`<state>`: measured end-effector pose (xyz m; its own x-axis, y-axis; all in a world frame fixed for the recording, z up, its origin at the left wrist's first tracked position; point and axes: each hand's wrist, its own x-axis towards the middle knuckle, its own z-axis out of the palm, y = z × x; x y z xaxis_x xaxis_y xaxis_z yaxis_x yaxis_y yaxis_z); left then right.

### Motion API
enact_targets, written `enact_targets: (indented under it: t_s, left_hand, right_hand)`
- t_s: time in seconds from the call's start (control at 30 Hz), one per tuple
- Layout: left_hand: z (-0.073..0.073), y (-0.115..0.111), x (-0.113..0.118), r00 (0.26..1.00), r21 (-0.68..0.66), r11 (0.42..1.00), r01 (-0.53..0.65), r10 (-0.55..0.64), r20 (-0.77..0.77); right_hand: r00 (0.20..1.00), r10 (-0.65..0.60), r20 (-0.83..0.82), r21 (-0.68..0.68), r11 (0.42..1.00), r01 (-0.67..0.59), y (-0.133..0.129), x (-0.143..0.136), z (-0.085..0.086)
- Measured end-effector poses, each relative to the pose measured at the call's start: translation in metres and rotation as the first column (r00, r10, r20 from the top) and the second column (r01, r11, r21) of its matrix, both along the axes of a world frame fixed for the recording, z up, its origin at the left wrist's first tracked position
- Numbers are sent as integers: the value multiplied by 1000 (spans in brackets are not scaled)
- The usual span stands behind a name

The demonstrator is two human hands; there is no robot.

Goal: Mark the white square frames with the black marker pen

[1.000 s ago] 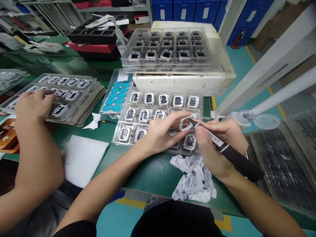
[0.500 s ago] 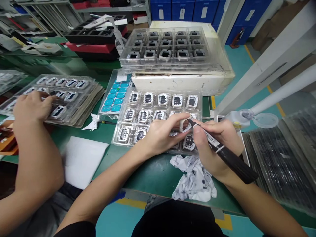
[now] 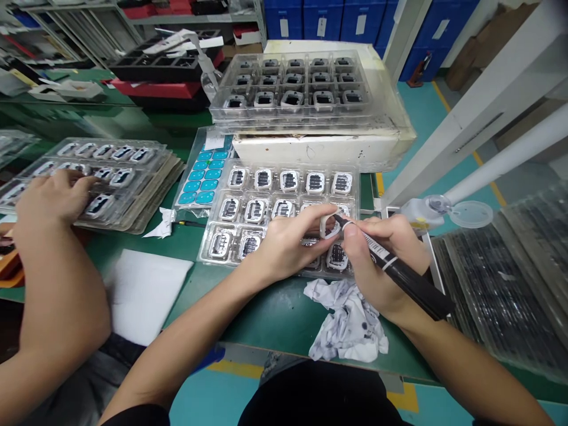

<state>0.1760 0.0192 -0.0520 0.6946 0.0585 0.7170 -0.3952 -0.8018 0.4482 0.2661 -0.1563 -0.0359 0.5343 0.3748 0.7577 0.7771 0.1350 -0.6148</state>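
Head view shows a green work table (image 3: 275, 313) in a workshop with blue crates (image 3: 337, 18) far behind. The left hand (image 3: 288, 242) pinches a small white frame part (image 3: 327, 226) over the near right corner of a clear tray (image 3: 284, 201). The right hand (image 3: 381, 260) is closed around a black marker (image 3: 399, 272), its tip touching the part. A stained cloth (image 3: 350, 322) lies just near the hands. At left, another person's hand (image 3: 53, 198) rests on a stack of trays (image 3: 133, 177).
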Motion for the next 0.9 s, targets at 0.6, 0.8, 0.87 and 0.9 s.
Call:
enact_targets:
  t_s: [0.6,0.8,0.87,0.9]
  left_hand:
    - [-1,-1,1,999,-82,996,41,-42,-11]
    - [0,0,2,997,-105,992,68,-70,-24]
    - [-1,0,2,998,-97,993,65,-67,-20]
    - [-1,0,2,998,-94,993,66,-67,-16]
  right_hand:
    - [993,-29,-116,6,1000,30,2,-2,-10]
    - [994,27,-109,1,1000,-27,0,0,-11]
    - [995,5,-104,-12,1000,-6,0,0,-11]
    - [995,-13,-100,-17,1000,12,0,0,-12]
